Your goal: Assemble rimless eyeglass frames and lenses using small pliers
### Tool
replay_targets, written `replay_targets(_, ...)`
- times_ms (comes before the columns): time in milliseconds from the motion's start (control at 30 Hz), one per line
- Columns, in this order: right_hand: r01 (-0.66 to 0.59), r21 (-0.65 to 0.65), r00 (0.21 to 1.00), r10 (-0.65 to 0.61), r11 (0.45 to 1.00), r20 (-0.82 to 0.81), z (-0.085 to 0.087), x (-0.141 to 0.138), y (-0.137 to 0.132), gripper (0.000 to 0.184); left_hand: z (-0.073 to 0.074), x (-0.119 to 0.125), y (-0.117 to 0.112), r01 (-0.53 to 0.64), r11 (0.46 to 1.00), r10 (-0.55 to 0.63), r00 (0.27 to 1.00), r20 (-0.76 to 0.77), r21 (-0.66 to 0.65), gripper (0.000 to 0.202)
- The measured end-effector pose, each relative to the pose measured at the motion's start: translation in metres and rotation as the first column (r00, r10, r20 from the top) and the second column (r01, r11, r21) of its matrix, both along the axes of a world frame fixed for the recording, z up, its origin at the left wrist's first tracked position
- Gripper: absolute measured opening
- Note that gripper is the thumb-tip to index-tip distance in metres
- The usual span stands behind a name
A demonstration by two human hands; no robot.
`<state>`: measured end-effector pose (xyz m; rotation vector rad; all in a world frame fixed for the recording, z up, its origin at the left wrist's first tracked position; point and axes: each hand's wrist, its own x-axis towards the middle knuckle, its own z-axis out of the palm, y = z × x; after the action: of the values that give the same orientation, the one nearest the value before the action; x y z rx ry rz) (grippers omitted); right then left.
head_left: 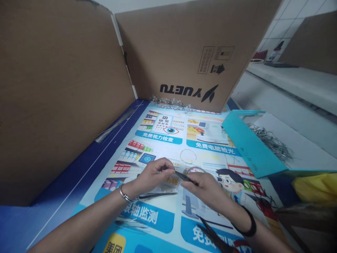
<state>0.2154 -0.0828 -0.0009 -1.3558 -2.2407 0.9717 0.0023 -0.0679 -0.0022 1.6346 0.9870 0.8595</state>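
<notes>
My right hand (pixel 206 188) is closed around dark, pointed tweezers (pixel 183 176), whose tip reaches left to my other hand's fingertips. My left hand (pixel 156 172) is pinched shut just left of that tip; what lies in its fingers is too small to make out. Under the hands sits a clear, shallow container (pixel 167 187), partly hidden. A second slim metal tool (pixel 158 194) lies in front of it. Beyond the hands rests a thin wire ring (pixel 188 156). Below my right wrist lies a dark-bladed tool with red handles (pixel 214 233), blurred.
Cardboard panels (pixel 163 52) wall the left and back of the poster-covered table (pixel 126 235). Silvery wire tangles (pixel 171 102) lie at the back. On the right are a turquoise box (pixel 252 151) with wire scraps (pixel 271 140), a yellow bag-like thing (pixel 316 188) and red-handled scissors (pixel 264 202).
</notes>
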Motion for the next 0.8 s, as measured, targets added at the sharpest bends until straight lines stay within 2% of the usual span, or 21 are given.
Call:
replay_targets(100,0.009,0.104,0.997,-0.017,0.995,0.080,-0.0024,0.0005,-0.0001,0.040,-0.0010,0.0006,-0.0006,0.007,1.000,-0.007,1.000,0.018,-0.023,0.015)
replay_targets(233,0.017,0.144,0.992,-0.035,0.989,0.118,-0.0008,0.0000,-0.0007,0.038,0.0005,0.0014,-0.0012,-0.009,1.000,0.009,1.000,0.006,-0.014,0.020)
replay_targets(367,0.022,0.103,0.995,-0.032,0.994,0.093,0.0012,-0.0018,-0.0022,0.036,0.0012,0.0023,-0.0012,-0.045,0.999,0.045,0.999,-0.016,-0.004,0.014)
replay_targets(567,-0.003,-0.035,1.000,0.002,0.999,-0.017,-0.0020,-0.0005,-0.0002,0.041,-0.0006,0.0014,-0.0006,-0.027,0.999,0.028,0.999,-0.032,0.026,0.012)
replay_targets(800,0.014,0.055,0.999,-0.016,0.998,0.050,0.0004,-0.0016,-0.0031,0.037,-0.0002,0.0015,-0.0020,-0.029,0.999,0.030,0.999,-0.021,0.044,0.019)
